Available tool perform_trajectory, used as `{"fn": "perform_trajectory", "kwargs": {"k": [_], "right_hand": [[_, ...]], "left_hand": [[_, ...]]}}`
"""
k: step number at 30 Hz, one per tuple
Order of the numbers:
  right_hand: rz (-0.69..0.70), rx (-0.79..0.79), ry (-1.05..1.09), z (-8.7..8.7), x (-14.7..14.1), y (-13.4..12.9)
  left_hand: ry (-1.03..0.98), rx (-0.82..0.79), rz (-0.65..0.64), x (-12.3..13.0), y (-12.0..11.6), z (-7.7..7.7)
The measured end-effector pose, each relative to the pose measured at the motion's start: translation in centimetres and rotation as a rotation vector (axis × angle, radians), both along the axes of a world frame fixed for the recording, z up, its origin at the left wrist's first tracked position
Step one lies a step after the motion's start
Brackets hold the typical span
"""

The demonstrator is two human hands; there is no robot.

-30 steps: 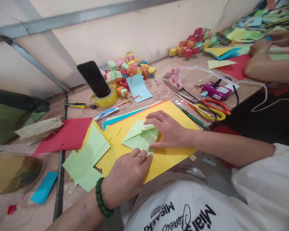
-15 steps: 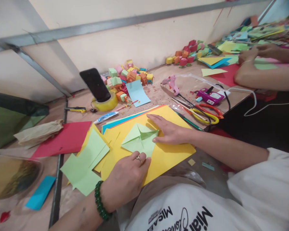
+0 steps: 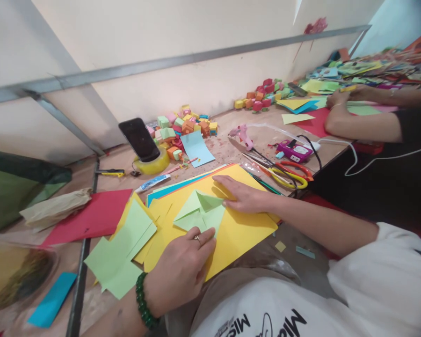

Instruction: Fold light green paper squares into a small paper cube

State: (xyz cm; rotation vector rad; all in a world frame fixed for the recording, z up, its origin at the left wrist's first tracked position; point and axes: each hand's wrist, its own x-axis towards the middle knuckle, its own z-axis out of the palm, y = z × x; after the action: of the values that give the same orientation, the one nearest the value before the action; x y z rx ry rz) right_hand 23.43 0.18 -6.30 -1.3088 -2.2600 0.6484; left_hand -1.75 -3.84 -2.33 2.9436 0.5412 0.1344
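Observation:
A light green square of paper [image 3: 196,210] with folded flaps lies on a stack of yellow sheets [image 3: 238,234]. My left hand [image 3: 182,264], with a ring and a green bead bracelet, is at its near edge, fingers curled together and fingertips pressing on the paper; the thumb is mostly hidden. At the paper's right corner rests my right hand [image 3: 243,194], fingers stretched out and apart, thumb touching the flap. Loose light green sheets [image 3: 126,248] lie to the left of the stack.
Behind the stack are a phone [image 3: 140,139] on a tape roll [image 3: 150,164], folded paper pieces [image 3: 187,126] and a pink glue gun [image 3: 243,135]. Scissors [image 3: 289,180] and a purple power strip [image 3: 293,150] lie right. Another person's hands [image 3: 338,100] work at far right.
The view has shifted, so the table sits lower and more to the left. The green paper's flaps lie differently, with the right flap raised. Both hands remain at the paper.

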Motion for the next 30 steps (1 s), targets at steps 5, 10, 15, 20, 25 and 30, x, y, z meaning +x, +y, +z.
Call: {"fn": "perform_trajectory", "kwargs": {"k": [5, 10, 15, 20, 25, 30], "right_hand": [[0.015, 0.073, 0.045, -0.7, 0.3, 0.3], [-0.096, 0.243, 0.092, -0.4, 0.1, -0.4], [0.065, 0.535, -0.011, 0.7, -1.2, -2.5], [0.358, 0.439, -0.217, 0.2, -1.2, -2.6], [0.219, 0.461, -0.314, 0.5, -0.4, -2.6], [0.299, 0.512, -0.365, -0.1, -1.5, -3.5]], "left_hand": [[0.03, -0.012, 0.014, -0.2, 0.0, 0.0], [0.095, -0.004, 0.036, 0.0, 0.0, 0.0], [0.09, -0.006, 0.031, 0.2, -0.1, -0.1], [0.06, 0.016, 0.014, 0.1, -0.1, -0.2], [0.079, -0.005, 0.007, 0.2, 0.0, -0.4], [0.097, 0.002, 0.033, 0.4, -0.1, -0.5]]}}
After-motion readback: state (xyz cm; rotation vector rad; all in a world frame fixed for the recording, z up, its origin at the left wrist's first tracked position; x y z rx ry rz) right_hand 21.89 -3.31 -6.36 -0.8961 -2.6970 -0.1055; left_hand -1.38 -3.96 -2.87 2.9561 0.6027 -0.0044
